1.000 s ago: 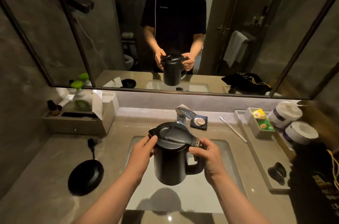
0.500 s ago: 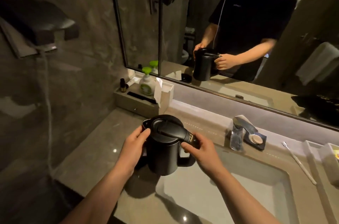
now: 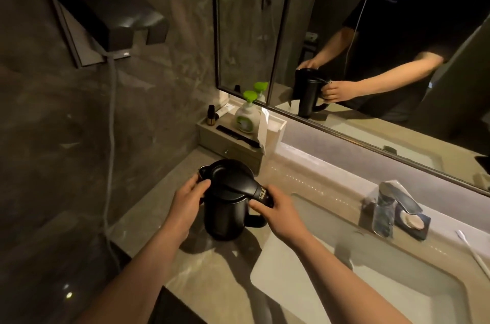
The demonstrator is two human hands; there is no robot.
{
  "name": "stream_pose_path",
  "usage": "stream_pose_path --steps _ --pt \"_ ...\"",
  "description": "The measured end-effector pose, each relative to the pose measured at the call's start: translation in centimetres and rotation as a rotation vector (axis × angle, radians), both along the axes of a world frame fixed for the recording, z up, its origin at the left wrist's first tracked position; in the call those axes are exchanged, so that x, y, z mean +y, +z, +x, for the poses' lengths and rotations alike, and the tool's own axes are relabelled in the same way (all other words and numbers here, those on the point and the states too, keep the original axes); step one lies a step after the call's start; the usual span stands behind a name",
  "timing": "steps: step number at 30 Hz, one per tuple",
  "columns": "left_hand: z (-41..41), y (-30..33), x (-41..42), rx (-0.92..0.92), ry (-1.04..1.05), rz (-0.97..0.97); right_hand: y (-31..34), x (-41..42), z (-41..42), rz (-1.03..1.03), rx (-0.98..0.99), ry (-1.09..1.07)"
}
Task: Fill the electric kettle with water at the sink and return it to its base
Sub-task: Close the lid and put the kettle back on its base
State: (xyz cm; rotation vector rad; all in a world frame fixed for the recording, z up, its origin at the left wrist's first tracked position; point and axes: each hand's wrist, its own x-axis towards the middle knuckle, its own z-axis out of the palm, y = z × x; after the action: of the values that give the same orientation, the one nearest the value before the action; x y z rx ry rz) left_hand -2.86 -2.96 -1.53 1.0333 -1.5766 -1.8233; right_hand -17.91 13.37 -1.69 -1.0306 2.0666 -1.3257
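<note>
While the lid is down on the black electric kettle [image 3: 227,200], nothing in view shows whether it holds water, so the filling step cannot be confirmed. The kettle stands upright at centre frame, over the stone counter [image 3: 164,185] just left of the sink [image 3: 392,289], well apart from the faucet [image 3: 384,207] at right. No water is seen running there.

The left hand [image 3: 187,197] is wrapped against the kettle's left side near the spout, fingers curled onto the body. The right hand [image 3: 281,211] is clenched around the top of the handle, thumb lying by the lid hinge. Both grasp the kettle; neither is released.

The base itself is not discernible: a dark patch lies under and below the kettle, but whether that is the base or shadow cannot be told. Whether the kettle is seated or just above the surface is likewise unclear.

Judgement: the task looks to be in its closing step, the return to the base. Remaining, as far as can be judged: seating confirmed and both hands withdrawn.
</note>
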Motion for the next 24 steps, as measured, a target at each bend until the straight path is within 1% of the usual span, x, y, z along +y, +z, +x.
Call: stream_pose_path --steps 9,19,23,24 --pt "0.2 -0.4 -1.4 0.013 -0.030 -0.024 -0.2 -1.3 -0.3 0.015 0.016 0.022" --pt "-0.2 -1.3 -0.8 0.035 -0.021 -0.036 -1.8 -0.8 0.1 0.034 -0.038 0.017" --pt "-0.1 -1.8 -0.6 0.047 -0.025 -0.062 -1.6 -0.7 0.2 0.073 -0.031 0.026" --pt "-0.2 -1.6 -0.5 0.038 -0.025 -0.037 -1.0 -0.5 0.7 0.110 -0.032 0.030"
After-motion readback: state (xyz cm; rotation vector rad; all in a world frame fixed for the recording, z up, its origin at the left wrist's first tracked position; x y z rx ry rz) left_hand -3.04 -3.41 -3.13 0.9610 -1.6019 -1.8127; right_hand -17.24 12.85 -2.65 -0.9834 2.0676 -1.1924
